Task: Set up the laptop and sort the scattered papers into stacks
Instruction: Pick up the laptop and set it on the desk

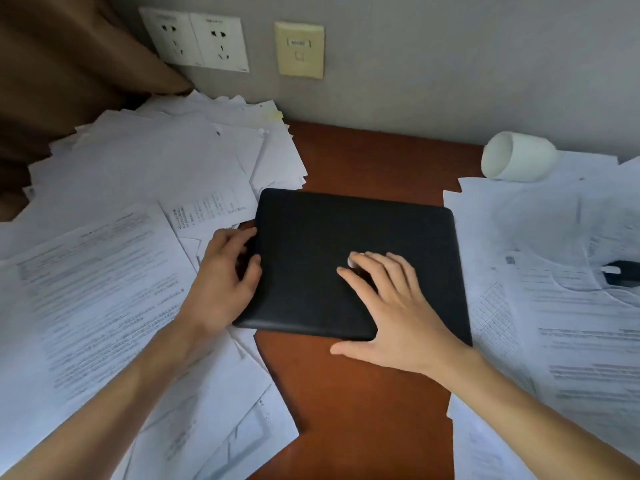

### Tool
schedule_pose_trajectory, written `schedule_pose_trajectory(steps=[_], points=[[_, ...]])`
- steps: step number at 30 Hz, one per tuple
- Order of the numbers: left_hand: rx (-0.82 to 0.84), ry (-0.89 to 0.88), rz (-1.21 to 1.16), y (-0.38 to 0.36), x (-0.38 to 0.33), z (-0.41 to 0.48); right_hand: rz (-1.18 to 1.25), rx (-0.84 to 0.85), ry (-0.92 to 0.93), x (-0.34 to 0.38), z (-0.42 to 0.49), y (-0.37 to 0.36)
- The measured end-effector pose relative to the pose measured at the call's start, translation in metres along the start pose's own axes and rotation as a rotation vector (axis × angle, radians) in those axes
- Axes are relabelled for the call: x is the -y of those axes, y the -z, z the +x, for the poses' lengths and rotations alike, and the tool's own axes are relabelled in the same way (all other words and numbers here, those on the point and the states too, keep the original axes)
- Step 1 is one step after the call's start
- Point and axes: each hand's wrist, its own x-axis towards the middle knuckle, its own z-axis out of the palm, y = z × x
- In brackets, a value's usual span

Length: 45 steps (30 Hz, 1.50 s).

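Laptop (353,230) lies closed and flat in the middle of the desk (346,393), on the one strip of bare wood between two spreads of paper, its far left corner just overlapping the nearest sheets. I read that spot as chosen because it is the only place where the machine can sit level and its lid can swing up without dragging pages along. My left hand (221,282) is at the laptop's left edge with the fingers curled over that side and gripping it, which looks like a way to steady or square the body. My right hand (394,306) rests flat on the lid near the front edge, fingers straight and spread, thumb lying off the front edge over the wood; it holds nothing and only presses down. The left papers (114,271) run loose from the back left corner to the front edge, overlapping at all angles, and the right papers (561,306) cover the right side the same way, so no sorting shows yet. A white cup (517,161) lies on its side at the back right, resting on the paper there. Wall sockets (197,39) sit above the back left corner, which I judge handy for power once the lid is open.
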Motion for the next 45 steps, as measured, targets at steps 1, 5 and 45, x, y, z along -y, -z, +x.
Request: schedule_pose_trajectory(steps=[1, 5, 45], points=[[0.019, -0.020, 0.013, 0.002, 0.003, -0.001, -0.024, -0.020, 0.005, 0.000, -0.001, -0.003], [0.085, -0.116, 0.049, 0.006, 0.008, -0.016, -0.085, -0.125, 0.023, 0.006, -0.009, -0.014], [-0.119, -0.143, -0.171, 0.005, 0.023, -0.035, -0.381, -0.645, 0.057, 0.022, -0.011, 0.004]])
